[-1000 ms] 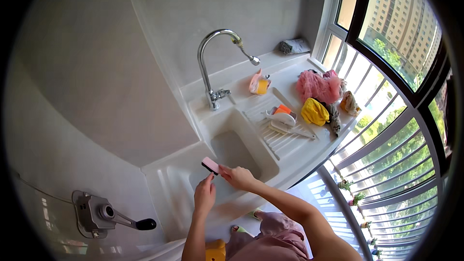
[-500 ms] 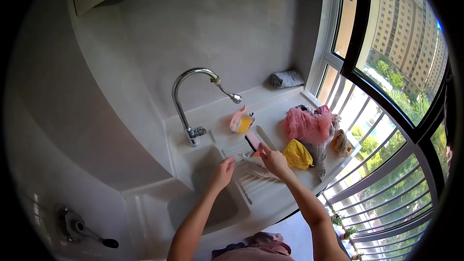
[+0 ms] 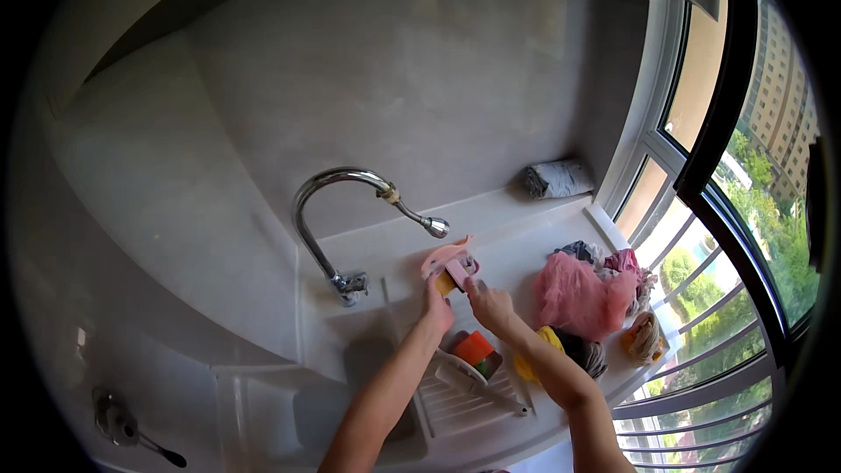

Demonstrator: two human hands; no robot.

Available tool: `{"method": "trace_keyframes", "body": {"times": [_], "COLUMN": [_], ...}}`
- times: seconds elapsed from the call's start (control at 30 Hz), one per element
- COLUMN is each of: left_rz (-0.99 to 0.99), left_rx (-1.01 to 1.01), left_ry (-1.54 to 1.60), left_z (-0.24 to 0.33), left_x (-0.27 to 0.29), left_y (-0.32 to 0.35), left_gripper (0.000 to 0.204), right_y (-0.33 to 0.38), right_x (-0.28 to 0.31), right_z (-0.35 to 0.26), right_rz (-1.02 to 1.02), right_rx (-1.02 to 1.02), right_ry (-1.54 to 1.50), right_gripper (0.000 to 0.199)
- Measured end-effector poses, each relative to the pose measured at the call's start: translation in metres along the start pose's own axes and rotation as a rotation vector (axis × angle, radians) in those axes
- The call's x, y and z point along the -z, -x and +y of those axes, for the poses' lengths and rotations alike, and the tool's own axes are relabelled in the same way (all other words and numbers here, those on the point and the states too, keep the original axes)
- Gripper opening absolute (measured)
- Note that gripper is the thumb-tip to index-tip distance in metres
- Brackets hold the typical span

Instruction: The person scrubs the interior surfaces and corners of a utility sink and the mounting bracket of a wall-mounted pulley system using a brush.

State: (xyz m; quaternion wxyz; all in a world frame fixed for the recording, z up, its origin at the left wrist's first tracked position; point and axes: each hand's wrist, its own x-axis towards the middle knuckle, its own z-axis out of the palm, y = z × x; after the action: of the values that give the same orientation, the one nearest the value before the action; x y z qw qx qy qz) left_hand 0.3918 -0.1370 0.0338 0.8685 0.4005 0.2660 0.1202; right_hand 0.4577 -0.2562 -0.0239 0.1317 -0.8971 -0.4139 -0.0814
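Note:
My right hand (image 3: 491, 305) grips a small pink block (image 3: 457, 274) with a dark side; whether it is a brush or a sponge I cannot tell. It is held over a pink holder (image 3: 448, 252) on the ledge behind the sink. My left hand (image 3: 436, 308) is closed at the holder's near side, by a yellow piece (image 3: 445, 285); its fingertips are partly hidden. Below my hands, on the ribbed drainboard (image 3: 451, 416), lie an orange block (image 3: 474, 348) and a white long-handled tool (image 3: 464, 378). Beside my right forearm shows a yellow cloth (image 3: 527, 368), partly covered.
A chrome tap (image 3: 346, 173) arches over the sink basin (image 3: 328, 412) at left. Pink netting (image 3: 583, 298) and bundled cloths lie on the right counter, with a beige bundle (image 3: 644, 339) near its edge. A grey roll (image 3: 558, 179) sits against the back wall; railed windows border the right.
The view has shifted. Both hands have moved away from my body to the pink holder, the right one carrying the pink block. The orange block and white tool are more exposed.

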Motion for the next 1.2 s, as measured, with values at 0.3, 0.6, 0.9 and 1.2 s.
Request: {"method": "trace_keyframes", "body": {"times": [0.3,0.6,0.9,1.2], "left_rz": [0.055,0.088,0.246,0.772], "left_rx": [-0.022,-0.074,-0.456,-0.553], "left_ry": [0.123,0.052,-0.417,-1.178], "left_z": [0.003,0.009,0.018,0.039], "left_x": [0.007,0.048,0.195,0.402], "left_y": [-0.013,0.017,0.195,0.356], "left_gripper": [0.061,0.078,0.046,0.039], "right_y": [-0.022,0.0,0.095,0.152], "right_x": [0.03,0.09,0.066,-0.015], "right_z": [-0.001,-0.053,-0.209,-0.43], "right_rz": [-0.116,-0.116,-0.198,-0.4], "right_rx": [-0.148,-0.109,0.234,0.485], "right_ry": [-0.075,-0.353,-0.68,-0.504], "right_gripper": [0.027,0.035,0.042,0.048]}}
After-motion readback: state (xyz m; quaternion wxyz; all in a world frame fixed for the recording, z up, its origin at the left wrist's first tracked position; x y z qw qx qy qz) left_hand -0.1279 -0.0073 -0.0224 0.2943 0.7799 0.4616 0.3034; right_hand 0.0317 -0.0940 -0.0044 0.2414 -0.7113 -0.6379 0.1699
